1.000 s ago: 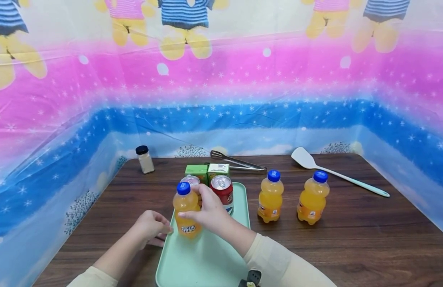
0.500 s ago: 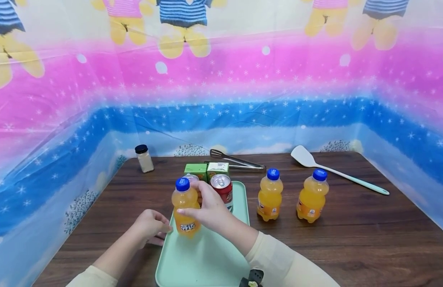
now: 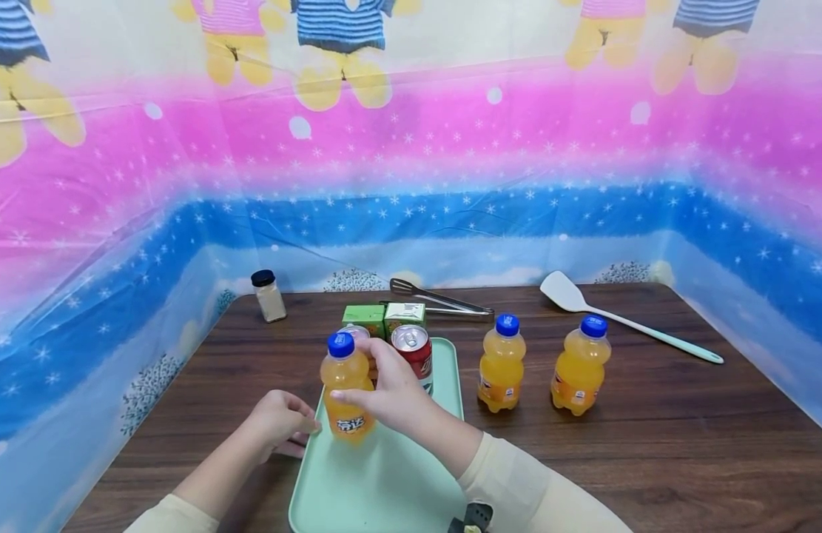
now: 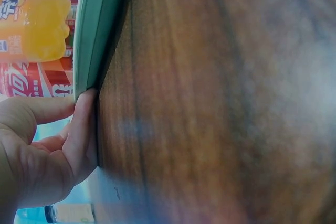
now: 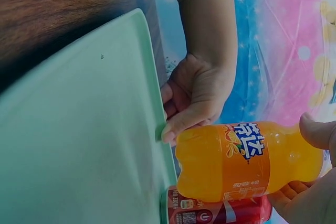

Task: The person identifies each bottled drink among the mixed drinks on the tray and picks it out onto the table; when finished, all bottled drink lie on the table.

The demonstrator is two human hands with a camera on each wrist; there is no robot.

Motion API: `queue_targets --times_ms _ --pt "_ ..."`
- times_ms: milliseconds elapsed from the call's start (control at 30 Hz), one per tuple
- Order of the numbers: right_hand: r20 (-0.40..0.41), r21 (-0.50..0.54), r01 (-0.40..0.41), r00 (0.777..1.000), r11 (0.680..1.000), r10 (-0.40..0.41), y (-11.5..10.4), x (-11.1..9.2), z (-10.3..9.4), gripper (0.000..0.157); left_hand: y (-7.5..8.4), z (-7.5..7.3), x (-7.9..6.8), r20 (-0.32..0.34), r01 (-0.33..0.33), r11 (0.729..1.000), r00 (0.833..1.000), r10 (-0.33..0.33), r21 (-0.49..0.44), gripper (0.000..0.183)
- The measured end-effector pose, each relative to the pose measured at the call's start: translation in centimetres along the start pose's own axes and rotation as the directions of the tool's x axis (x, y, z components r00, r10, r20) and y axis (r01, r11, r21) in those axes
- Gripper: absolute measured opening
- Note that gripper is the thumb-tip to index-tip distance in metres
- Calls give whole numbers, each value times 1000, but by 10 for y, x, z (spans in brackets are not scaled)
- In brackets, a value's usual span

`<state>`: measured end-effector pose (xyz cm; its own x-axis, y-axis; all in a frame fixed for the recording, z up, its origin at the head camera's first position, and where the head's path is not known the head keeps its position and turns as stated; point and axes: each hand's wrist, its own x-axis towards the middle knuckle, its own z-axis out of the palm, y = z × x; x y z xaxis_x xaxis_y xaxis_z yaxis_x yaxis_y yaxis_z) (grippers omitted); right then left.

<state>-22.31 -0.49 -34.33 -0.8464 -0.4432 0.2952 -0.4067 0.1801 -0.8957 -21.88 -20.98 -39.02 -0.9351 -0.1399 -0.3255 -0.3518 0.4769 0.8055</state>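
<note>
My right hand [image 3: 393, 389] grips an orange soda bottle [image 3: 347, 403] with a blue cap, thumb on one side and fingers on the other. The bottle is upright, close over the left part of a pale green tray [image 3: 384, 488]. With thumb and fingers my left hand [image 3: 280, 423] pinches the tray's left rim, as the left wrist view shows at the tray edge [image 4: 94, 35]. Behind the bottle, a red soda can [image 3: 412, 352] stands on the tray. A second can [image 3: 355, 332] beside it is mostly hidden by the bottle and right hand.
Two green drink cartons [image 3: 364, 316] stand behind the cans. Two more orange soda bottles [image 3: 502, 366] are upright right of the tray. Tongs [image 3: 444, 300], a white spatula [image 3: 570, 295] and a black-lidded jar [image 3: 269, 297] lie or stand along the back of the wooden table [image 3: 650, 459].
</note>
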Motion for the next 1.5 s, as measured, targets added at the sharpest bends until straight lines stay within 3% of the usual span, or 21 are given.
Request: queue_targets --times_ms 467,933,1500 --pt "-33 -59 -38 999 998 36 -2 -7 -5 57 -1 0 0 9 -6 1000 1000 6 -10 19" --pt "-30 -49 -22 999 999 20 -6 -15 -12 55 0 0 1 9 4 1000 1000 -4 -5 17" --pt "-14 7 -55 998 998 56 -6 -25 -21 55 -1 1 2 8 2 1000 1000 -2 -30 17"
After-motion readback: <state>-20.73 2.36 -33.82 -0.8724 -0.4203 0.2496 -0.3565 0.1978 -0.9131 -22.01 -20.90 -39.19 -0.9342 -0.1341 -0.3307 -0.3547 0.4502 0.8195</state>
